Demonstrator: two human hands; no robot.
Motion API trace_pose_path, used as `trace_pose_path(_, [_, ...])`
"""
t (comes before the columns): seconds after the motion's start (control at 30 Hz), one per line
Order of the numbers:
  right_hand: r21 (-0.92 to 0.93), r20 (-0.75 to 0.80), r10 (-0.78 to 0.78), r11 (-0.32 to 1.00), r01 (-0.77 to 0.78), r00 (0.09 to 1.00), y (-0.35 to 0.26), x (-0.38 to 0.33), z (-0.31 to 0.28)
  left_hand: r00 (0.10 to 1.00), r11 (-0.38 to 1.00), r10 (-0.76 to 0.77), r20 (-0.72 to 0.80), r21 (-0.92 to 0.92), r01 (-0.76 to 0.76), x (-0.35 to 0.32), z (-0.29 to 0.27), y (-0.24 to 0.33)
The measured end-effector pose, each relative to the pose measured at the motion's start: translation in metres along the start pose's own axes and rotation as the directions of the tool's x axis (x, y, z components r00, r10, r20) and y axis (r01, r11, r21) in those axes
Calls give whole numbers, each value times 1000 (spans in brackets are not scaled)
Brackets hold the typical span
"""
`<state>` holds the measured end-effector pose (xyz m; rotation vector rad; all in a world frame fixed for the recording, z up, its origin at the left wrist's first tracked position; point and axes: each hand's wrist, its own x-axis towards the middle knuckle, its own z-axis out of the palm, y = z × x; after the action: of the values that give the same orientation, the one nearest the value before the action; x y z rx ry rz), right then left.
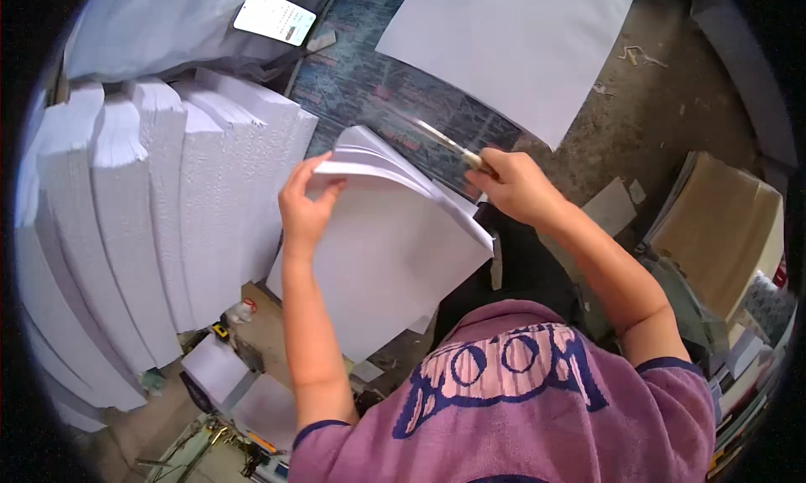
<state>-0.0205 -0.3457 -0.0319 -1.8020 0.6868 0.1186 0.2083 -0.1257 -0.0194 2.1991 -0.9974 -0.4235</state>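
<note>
My left hand point(306, 202) pinches the lifted corner of several white paper sheets point(378, 248) stacked in front of me, fanning their top edges upward. My right hand point(516, 185) grips a thin flat tool like a ruler or blade point(445, 140), which points away to the upper left over the sheets' far edge. The sheet stack rests on a dark patterned surface point(369, 80). My purple shirt fills the lower middle of the view.
Tall bundles of white paper point(159, 214) stand in rows on the left. A large white sheet point(512, 38) lies at the top. A brown cardboard stack point(722, 223) sits at right. Small tools and paper scraps point(218, 365) litter the lower left.
</note>
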Motion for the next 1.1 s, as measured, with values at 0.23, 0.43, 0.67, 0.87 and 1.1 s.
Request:
trace_pose_path(0.23, [232,383,-184,968,99,905,77,-47,23,998,999,40,-49,-21,-41,1,4,13])
trace_pose_path(0.43, [4,382,-313,942,337,870,91,-52,42,999,999,-4,35,-40,5,16,2,9])
trace_pose_path(0.67, [23,238,-367,928,373,899,84,-41,54,996,985,-94,-1,-146,92,17,-7,-10])
trace_pose_path(0.87, [108,440,-297,954,279,847,46,-1,4,983,975,-102,150,-182,129,11,-41,14])
trace_pose_path(1.1, [-191,102,-508,834,518,855,-42,60,32,985,993,-7,172,-112,27,-7,-49,21])
